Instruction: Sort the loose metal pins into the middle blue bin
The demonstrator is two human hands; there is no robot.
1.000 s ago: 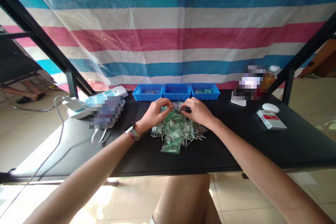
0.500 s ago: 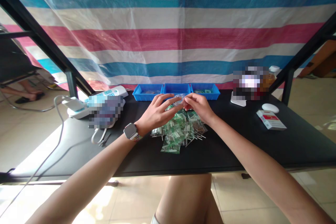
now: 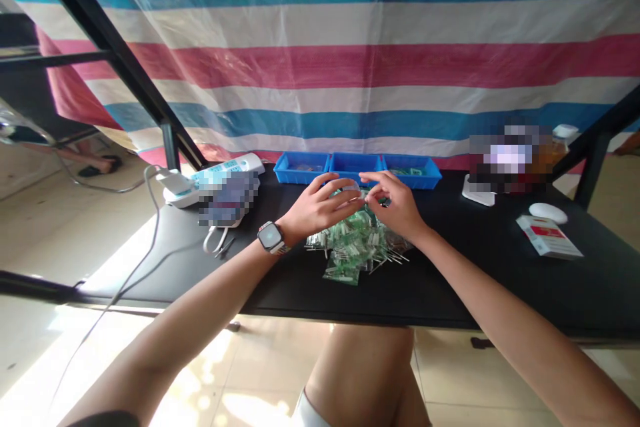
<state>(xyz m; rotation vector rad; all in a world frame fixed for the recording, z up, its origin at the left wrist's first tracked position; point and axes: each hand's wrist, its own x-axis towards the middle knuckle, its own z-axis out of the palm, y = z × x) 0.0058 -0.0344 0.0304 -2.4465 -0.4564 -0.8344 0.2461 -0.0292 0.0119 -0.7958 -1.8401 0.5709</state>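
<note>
My left hand [image 3: 327, 205], with a watch on its wrist, is closed on a small clear plastic bag [image 3: 353, 188], partly hidden behind the fingers. My right hand [image 3: 395, 203] is close by, thumb and a finger together in a pinch at the bag's right side and another finger stretched above. What the pinch holds is too small to make out. Under both hands lies a pile of small green-printed clear packets [image 3: 356, 240], with thin pale sticks poking from its lower edge.
Three joined blue bins [image 3: 356, 177] stand behind the pile; small packets show in the outer two. A power strip [image 3: 235, 168], a blurred device and a cable are at left. A white box [image 3: 550, 237], a white oval object [image 3: 549, 213] and a bottle [image 3: 564, 140] are at right.
The view has swung slightly left, so the table appears further right. My right hand's upper finger has lifted and stretched out, away from the thumb. The left hand keeps the clear bag.
</note>
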